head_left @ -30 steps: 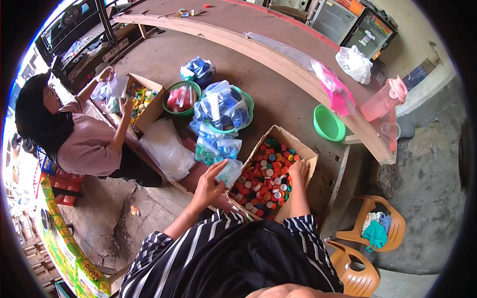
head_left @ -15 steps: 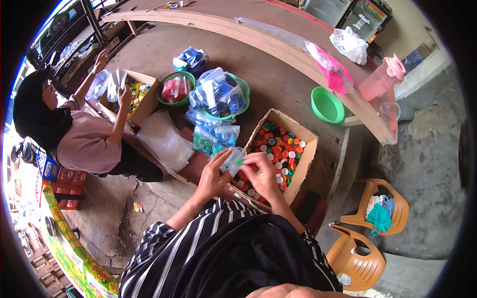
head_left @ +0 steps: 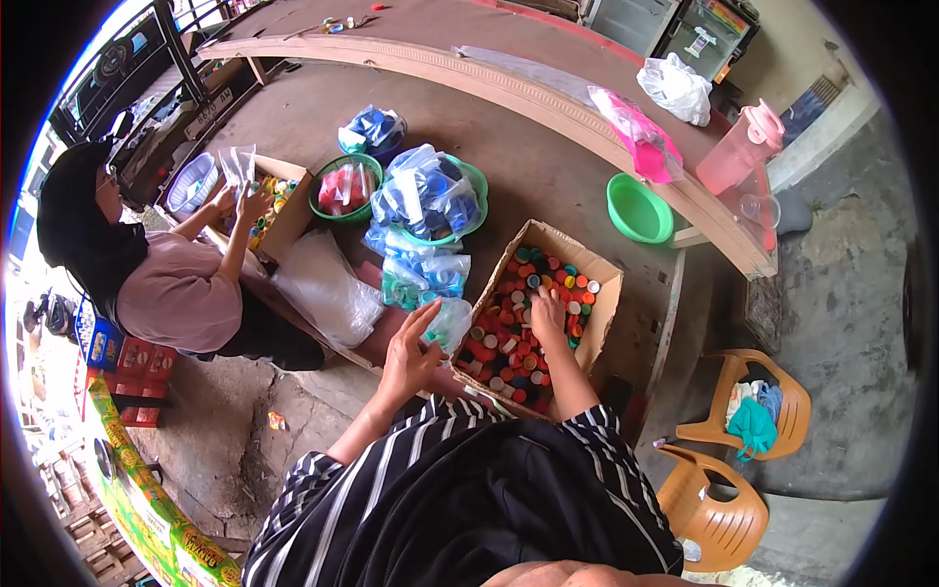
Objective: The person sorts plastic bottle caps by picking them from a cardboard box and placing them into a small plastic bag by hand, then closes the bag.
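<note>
My left hand (head_left: 403, 360) holds a clear plastic bag (head_left: 450, 325) by its edge, with some fingers raised. Greenish contents show through the plastic. To its right stands an open cardboard box (head_left: 601, 305) full of bottle caps (head_left: 509, 328), mostly red and orange, with white, green and dark ones among them. My right hand (head_left: 548, 317) reaches down into the box, its fingers curled among the caps. Whatever is between those fingertips is hidden. Beyond my left hand lie packed bags of blue and green caps (head_left: 423, 272).
A co-worker (head_left: 181, 293) at the left handles clear bags over another cap box (head_left: 291, 217). Empty bags (head_left: 331, 293) lie stacked between us. Packed bags fill a green basin (head_left: 476, 186). Another green basin (head_left: 641, 208) stands near the wooden rail (head_left: 548, 103). Orange chairs (head_left: 719, 519) are at right.
My right hand has moved from the bag down into the box of caps. My left hand has stayed with the bag. The co-worker's hands have come together lower over their box.
</note>
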### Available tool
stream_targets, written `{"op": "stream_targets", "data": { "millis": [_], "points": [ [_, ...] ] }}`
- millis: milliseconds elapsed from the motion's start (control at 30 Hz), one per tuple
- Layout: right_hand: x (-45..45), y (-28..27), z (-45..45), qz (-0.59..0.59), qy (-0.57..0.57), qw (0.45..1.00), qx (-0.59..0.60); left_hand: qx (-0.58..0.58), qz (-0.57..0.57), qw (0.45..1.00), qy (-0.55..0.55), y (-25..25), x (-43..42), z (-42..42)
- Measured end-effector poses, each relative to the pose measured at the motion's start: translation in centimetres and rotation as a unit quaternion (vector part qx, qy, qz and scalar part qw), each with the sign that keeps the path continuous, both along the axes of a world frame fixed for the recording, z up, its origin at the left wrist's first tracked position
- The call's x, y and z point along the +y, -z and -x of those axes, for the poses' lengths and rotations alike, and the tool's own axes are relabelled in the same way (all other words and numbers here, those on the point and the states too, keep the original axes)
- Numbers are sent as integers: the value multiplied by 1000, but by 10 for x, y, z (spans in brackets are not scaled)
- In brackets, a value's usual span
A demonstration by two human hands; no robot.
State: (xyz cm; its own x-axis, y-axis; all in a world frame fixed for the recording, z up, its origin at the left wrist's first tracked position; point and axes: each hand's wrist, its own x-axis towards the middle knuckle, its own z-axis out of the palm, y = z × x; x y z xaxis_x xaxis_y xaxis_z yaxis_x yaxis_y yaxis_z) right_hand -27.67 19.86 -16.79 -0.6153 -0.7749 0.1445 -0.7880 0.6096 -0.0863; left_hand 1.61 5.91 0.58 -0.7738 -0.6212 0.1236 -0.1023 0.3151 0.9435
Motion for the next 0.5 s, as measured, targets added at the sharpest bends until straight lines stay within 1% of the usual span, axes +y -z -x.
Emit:
{"op": "stream_targets", "data": {
  "millis": [100,200,300,400,500],
  "points": [
    [6,7,0,-18,32,999,-7,-6,-19,1000,-9,-1,1,2],
    [9,1,2,5,46,999,5,4,-1,1000,-4,5,0,4],
    [15,-8,0,3,31,999,-34,0,11,1000,2,6,1,5],
    [17,-12,0,45,-6,997,-59,-17,8,1000,7,4,2,6],
    [19,-17,-3,67,-11,995,-68,1,28,1000,14,11,1,8]
  ]
}}
